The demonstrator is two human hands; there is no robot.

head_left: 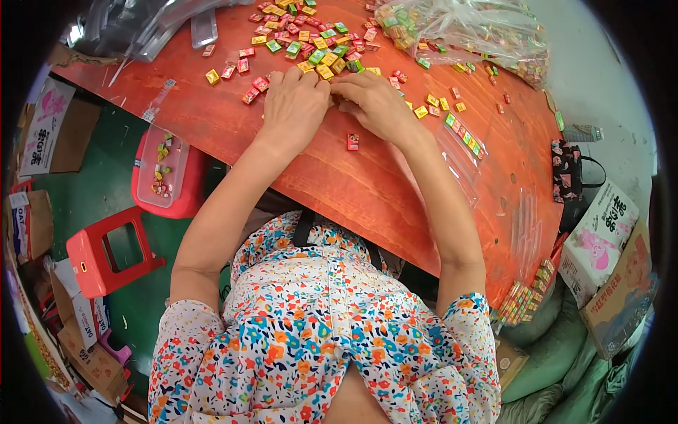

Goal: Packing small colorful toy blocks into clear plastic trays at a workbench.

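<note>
clock directions taken from between the hands, 12 = far side of table. left hand (298,102) and right hand (374,106) meet over red table (346,198), fingers bent, fingertips close together; gap between them narrow. whether either holds a box: can't tell, tips hidden. pile of small boxes (318,42), red, yellow and green, at 11 to 12, just past the left fingertips. lone red box (352,142) at 5, near right hand. clear plastic tray (452,152) between 3 and 4, short row of boxes in it. clear bag (452,28) at 2, more boxes inside. filled packs (519,302) between 4 and 5, by table edge. clear tub (147,166) at 8, few boxes in it.
</note>
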